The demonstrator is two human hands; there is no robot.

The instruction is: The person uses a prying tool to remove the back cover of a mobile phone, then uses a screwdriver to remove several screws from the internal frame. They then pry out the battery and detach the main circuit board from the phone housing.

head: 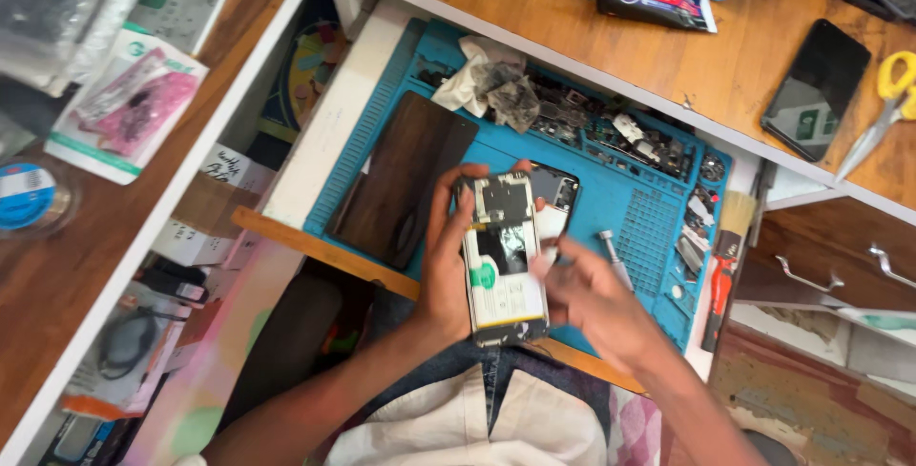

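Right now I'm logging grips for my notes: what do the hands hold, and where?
The left hand grips an opened phone along its left edge. The right hand touches its right edge, pinching something too small to identify.

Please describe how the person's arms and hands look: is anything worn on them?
Both forearms are bare, with no sleeves in view. The left hand and right hand wear no gloves; no rings, watch or bracelet can be seen. The fingers are uncovered.

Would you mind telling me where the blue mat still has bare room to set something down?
Bare blue mat lies between the opened phone and the grid at right. The back compartments are crowded with parts, the crumpled cloth fills the back left, and the dark panel covers the left.
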